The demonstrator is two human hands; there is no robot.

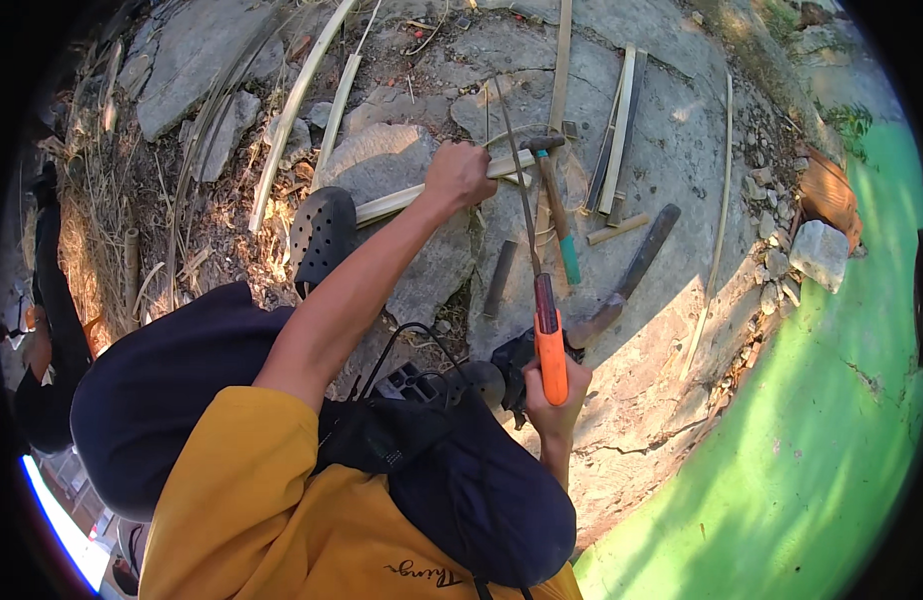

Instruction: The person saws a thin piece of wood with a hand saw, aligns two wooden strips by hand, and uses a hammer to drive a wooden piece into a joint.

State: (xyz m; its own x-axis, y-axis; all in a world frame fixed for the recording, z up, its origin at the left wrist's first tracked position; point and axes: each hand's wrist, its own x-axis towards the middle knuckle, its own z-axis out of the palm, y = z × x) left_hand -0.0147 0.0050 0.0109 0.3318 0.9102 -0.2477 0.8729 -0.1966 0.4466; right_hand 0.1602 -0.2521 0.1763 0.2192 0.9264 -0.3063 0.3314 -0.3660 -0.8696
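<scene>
My left hand (pixel 460 176) is closed around a pale split-wood strip (pixel 392 203), which lies across a rock slab and runs out past my fingers toward the right. In my right hand (pixel 562 400), the fingers wrap the orange handle (pixel 552 365) of a saw. Its long thin blade (pixel 522 190) points away from me and passes over or beside the strip's far end; whether it touches cannot be made out. Just right of the blade lies a hammer (pixel 556 195) with a teal grip. A short dark piece (pixel 500 278) rests left of the saw.
A dark, long tool-like piece with a brown end (pixel 647 255) lies to the right. Several strips (pixel 620 130) are on the stone ground. My black clog (pixel 324 238) is by the slab. Right are a pale block (pixel 820 255) and green-painted ground (pixel 802 430). Another person (pixel 52 340) is at far left.
</scene>
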